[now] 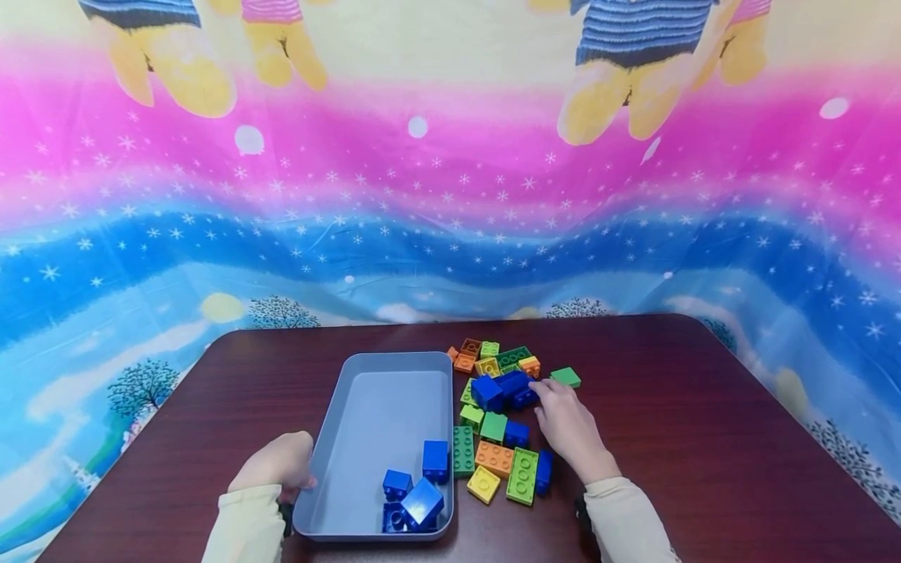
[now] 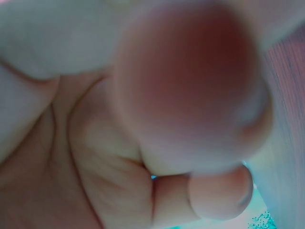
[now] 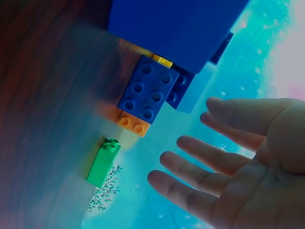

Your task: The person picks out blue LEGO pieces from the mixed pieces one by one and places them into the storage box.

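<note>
Right hand (image 1: 572, 426): fingers extended, spread, empty; loose blue bricks (image 1: 511, 385) near, at its 10 o'clock. Left hand (image 1: 273, 463): fingers curled, at 9 o'clock of grey tray (image 1: 376, 418); grip cannot be told. Tray contents: at least 4 blue blocks (image 1: 422, 502), toward 5 o'clock.

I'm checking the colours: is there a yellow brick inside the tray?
No, every brick visible in the tray is blue.

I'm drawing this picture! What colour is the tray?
The tray is bluish grey; it shows best in the head view.
</note>
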The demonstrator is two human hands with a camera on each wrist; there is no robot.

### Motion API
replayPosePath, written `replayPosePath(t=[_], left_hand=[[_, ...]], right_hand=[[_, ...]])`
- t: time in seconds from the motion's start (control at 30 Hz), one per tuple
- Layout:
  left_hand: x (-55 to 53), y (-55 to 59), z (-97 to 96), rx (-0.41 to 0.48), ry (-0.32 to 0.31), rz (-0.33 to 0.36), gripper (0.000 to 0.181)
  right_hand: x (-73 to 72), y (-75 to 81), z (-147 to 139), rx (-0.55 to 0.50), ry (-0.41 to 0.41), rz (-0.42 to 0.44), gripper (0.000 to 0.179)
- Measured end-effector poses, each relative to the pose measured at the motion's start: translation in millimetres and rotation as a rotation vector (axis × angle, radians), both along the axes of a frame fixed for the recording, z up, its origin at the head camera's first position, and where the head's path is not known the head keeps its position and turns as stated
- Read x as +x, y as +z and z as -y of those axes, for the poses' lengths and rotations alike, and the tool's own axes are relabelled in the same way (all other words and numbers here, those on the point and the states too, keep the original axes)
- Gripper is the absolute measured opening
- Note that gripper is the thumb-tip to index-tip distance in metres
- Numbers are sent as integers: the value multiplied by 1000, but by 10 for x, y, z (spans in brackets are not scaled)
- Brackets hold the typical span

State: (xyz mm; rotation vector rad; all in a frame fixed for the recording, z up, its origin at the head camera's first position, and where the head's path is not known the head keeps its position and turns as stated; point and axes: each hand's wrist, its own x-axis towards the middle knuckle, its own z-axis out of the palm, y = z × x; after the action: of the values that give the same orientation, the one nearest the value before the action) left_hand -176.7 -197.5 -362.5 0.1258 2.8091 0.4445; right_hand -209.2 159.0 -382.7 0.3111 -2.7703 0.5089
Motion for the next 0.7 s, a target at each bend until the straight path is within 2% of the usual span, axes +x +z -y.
replayPosePath(t=[0.37,0.47,0.7], left_hand=[[-1,-2,3,5,3,4,24],[1,2,-2,2,1,-1,23],[7,9,2,-3,-4,-10,24]], right_hand=[[-22,-87,15,75,56,116,37],[-30,-113,20,84,73,122,38],[-28,-128,16,80,117,117,53]])
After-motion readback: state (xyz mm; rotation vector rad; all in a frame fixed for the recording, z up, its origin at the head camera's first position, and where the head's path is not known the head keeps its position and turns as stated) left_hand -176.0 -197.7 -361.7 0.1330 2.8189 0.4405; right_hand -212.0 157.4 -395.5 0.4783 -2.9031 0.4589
